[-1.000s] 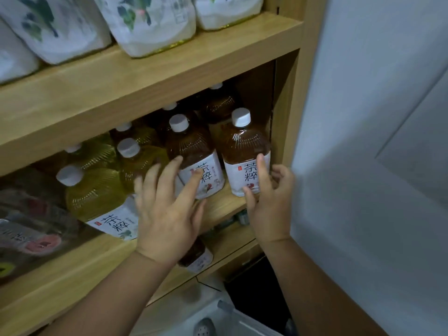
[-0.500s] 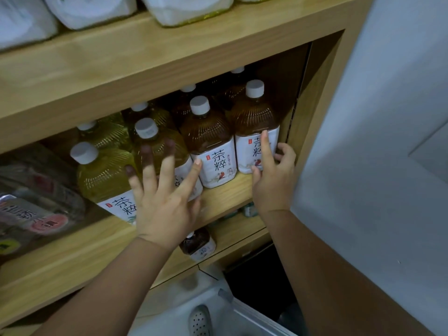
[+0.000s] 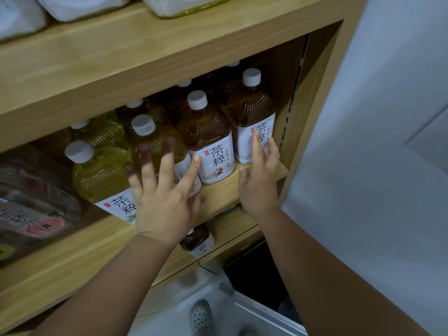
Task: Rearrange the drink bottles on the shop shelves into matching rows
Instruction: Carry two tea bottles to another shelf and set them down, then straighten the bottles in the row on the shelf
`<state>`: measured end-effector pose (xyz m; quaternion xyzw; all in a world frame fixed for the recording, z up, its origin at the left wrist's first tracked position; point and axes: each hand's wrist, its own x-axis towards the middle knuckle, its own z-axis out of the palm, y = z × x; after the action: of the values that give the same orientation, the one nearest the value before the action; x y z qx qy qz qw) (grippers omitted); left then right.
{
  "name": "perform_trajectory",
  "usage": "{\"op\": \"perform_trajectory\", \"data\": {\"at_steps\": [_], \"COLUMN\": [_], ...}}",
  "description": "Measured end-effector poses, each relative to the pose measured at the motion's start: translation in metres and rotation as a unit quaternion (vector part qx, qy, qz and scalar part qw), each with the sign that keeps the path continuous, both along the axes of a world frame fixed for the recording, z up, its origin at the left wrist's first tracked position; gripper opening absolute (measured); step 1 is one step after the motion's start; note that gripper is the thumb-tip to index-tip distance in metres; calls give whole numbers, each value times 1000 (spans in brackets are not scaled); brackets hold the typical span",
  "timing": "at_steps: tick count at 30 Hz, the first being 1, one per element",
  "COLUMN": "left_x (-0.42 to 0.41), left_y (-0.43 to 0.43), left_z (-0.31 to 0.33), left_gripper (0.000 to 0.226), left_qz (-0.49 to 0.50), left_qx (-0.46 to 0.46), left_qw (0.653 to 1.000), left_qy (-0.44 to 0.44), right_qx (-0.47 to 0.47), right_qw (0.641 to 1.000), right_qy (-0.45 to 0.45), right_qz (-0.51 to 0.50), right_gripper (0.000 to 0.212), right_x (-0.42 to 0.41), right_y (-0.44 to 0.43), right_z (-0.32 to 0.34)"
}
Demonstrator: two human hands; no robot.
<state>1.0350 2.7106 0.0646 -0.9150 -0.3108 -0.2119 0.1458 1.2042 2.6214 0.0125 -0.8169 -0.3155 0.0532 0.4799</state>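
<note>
Tea bottles with white caps stand in rows on the middle wooden shelf (image 3: 223, 192). Two rows of brown tea run back at the right, fronted by one brown bottle (image 3: 206, 139) and the rightmost brown bottle (image 3: 252, 112). Yellow-green bottles (image 3: 99, 173) fill the rows to the left. My left hand (image 3: 162, 192) is spread flat, fingers apart, against the front yellow-green bottle (image 3: 155, 144) of the middle row. My right hand (image 3: 260, 180) has its fingers laid on the label of the rightmost brown bottle, thumb apart, not closed around it.
White pouches (image 3: 80, 6) lie on the top shelf. Dark wrapped packs (image 3: 31, 209) fill the left of the middle shelf. A small brown bottle (image 3: 197, 240) stands on the lower shelf. The shelf's side panel (image 3: 312, 93) and a grey wall (image 3: 388, 141) bound the right. A perforated shoe (image 3: 201, 318) shows on the floor.
The view has moved closer to the shelf. Both hands stay pressed against the front bottles, and the brown bottles now stand further back from the shelf's front edge.
</note>
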Motion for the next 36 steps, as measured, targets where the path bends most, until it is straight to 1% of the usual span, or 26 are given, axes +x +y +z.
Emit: {"op": "perform_trajectory", "data": {"at_steps": [5, 9, 11, 13, 15, 18, 21, 24, 26, 29, 33, 36], "left_x": [-2, -3, -7, -19, -40, -80, -116, -136, -138, -131, -116, -105], "left_y": [1, -4, -8, -18, -35, -62, -79, -84, -77, -58, -29, -16], "left_z": [0, 8, 11, 6, -11, -53, -98, -133, -148, -166, -194, -210], "left_gripper": [90, 92, 90, 82, 67, 47, 46, 53, 57, 67, 84, 84], "left_qz": [0, -6, -11, -26, -51, -63, -25, 36, 79, 123, 128, 125], "left_qx": [-2, -26, -29, -36, -41, -77, -166, -268, -334, -418, -488, -524], "left_qw": [1000, 999, 999, 999, 998, 994, 985, 962, 938, 897, 859, 834], "left_qy": [14, 21, 20, 7, -15, -51, -49, -45, -52, -68, -83, -122], "right_qx": [-10, -51, -58, -60, -61, -69, -110, -166, -193, -205, -213, -223], "right_qw": [999, 994, 994, 995, 995, 994, 988, 973, 962, 951, 946, 938], "right_qy": [29, 47, 29, -13, -46, -45, -27, 12, 36, 63, 76, 98], "right_qz": [43, 87, 91, 76, 62, 75, 109, 157, 192, 222, 234, 245], "right_gripper": [86, 85, 79, 71, 62, 53, 48, 50, 52, 53, 61, 62], "right_x": [5, 2, -6, -17, -28, -42, -56, -69, -77, -87, -91, -92], "right_y": [-8, -25, -39, -55, -72, -93, -105, -103, -94, -71, -36, -16], "right_z": [7, 14, 10, -1, -17, -46, -74, -95, -107, -124, -139, -146]}}
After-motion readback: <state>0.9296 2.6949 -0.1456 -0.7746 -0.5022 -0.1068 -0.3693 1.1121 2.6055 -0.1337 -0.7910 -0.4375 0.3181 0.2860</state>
